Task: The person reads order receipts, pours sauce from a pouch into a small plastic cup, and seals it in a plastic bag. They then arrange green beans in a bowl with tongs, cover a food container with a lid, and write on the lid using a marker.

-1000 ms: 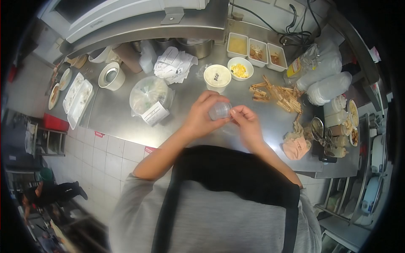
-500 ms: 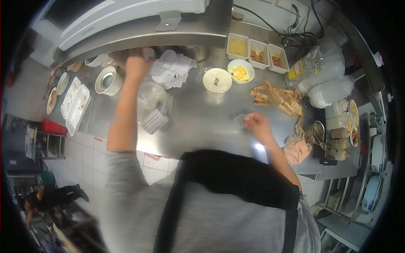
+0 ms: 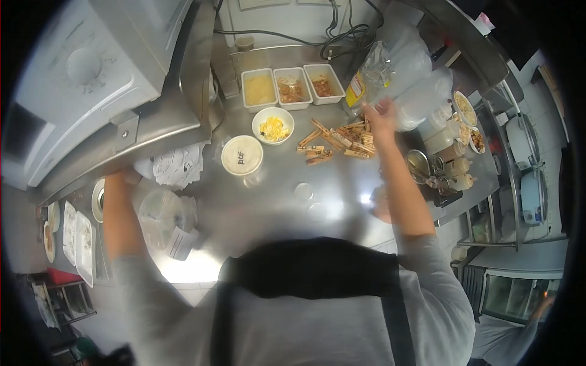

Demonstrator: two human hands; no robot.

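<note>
My right hand [image 3: 381, 117] is raised over the far right of the steel counter, fingers apart, with nothing visible in them. It is nearest to a clear plastic package with a yellow label [image 3: 356, 89] and stacked clear plastic containers [image 3: 422, 100]. Just left of it lies a pile of printed wooden sticks [image 3: 348, 139]. My left hand [image 3: 124, 175] reaches under the shelf edge beside printed paper slips [image 3: 177, 165]; its fingers are hidden. Two small clear round plastic pieces, one a small cup or lid [image 3: 304, 191], lie on the counter [image 3: 268, 210] between my arms.
A lidded tub marked in pen [image 3: 242, 155] stands by a bowl of yellow food [image 3: 273, 126]. Three white trays of food [image 3: 293, 89] line the back. A clear bag [image 3: 162, 213] lies left, squeeze bottles [image 3: 455, 166] stand right. The metal shelf [image 3: 137, 134] overhangs the left.
The view has turned right. My right hand has left the small clear plastic piece on the counter and moved up and away to the stacked containers. My left hand stays under the shelf.
</note>
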